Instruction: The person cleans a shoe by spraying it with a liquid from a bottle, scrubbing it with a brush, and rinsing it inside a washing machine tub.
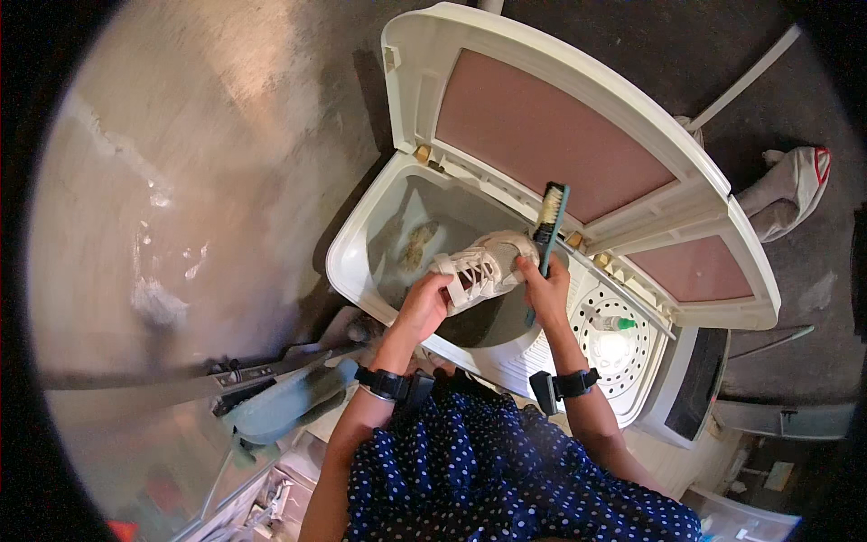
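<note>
My left hand (423, 305) grips a pale lace-up sneaker (482, 267) by its ankle opening, above the wash tub of a twin-tub washing machine (349, 261). The toe points to the right. My right hand (545, 288) holds a scrubbing brush (552, 220) with a blue-grey back and black and cream bristles. The brush stands nearly upright, bristles facing left, beside the toe. My right thumb rests on the toe of the sneaker. Below, a light brownish thing (418, 245) lies in the tub; I cannot tell what it is.
The hinged lid (542, 129) stands raised behind the tub. A bottle with a green cap (613, 324) lies on the perforated round cover (599, 369) at the right. A grey cloth (789, 193) hangs beyond the lid. A bare wall (223, 190) rises at the left, above a light-blue object (288, 403).
</note>
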### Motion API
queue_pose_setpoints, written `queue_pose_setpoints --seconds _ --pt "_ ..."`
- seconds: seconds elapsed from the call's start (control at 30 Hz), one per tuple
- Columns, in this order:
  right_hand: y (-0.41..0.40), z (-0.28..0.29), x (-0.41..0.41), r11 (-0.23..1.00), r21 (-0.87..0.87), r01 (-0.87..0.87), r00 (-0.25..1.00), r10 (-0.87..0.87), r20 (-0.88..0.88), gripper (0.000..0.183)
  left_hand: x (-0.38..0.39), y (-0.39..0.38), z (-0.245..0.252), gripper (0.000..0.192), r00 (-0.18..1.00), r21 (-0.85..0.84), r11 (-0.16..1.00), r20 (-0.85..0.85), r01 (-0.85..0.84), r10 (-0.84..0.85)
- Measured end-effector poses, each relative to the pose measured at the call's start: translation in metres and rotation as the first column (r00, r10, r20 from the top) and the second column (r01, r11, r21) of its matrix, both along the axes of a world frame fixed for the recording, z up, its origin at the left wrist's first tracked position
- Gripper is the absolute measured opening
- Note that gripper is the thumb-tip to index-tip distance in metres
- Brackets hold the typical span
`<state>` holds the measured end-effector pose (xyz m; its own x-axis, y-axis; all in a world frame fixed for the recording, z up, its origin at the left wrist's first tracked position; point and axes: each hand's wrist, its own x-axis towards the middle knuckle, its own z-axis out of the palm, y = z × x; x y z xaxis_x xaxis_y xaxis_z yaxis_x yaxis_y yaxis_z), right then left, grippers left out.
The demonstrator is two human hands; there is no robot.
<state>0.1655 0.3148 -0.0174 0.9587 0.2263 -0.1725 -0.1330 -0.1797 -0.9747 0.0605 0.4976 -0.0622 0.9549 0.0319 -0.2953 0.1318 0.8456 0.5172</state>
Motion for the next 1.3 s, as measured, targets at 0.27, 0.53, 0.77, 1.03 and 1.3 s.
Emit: queue_pose_setpoints --seconds 0.27,0.53,0.77,1.03,1.3 --pt "-0.005 0.003 -0.02 0.998 0.052 0.046 0.997 -0.049 0.064 0.019 0.004 -0.018 -0.018 0.027 0.975 0.179 0.979 -0.178 -0.1 0.132" --pt "-0.003 0.009 -0.034 1.0 0.001 0.007 0.97 -0.007 0.243 0.021 0.017 -0.04 -0.015 0.026 0.923 0.493 0.868 -0.3 -0.066 0.24" --pt "-0.003 0.006 -0.036 0.999 -0.052 0.001 0.971 0.011 0.237 0.02 0.008 -0.031 -0.025 0.028 0.986 0.247 0.969 -0.159 -0.012 0.053" --pt "-0.012 -0.008 -0.033 0.991 0.066 0.12 0.989 -0.126 0.083 0.019 0.007 -0.03 -0.012 0.033 0.994 0.061 0.998 -0.111 0.024 -0.017" --pt "-0.01 0.001 -0.037 0.986 0.105 0.133 0.991 -0.13 -0.031 0.019 0.003 -0.027 -0.012 0.029 0.985 0.035 0.996 -0.149 0.088 -0.081"
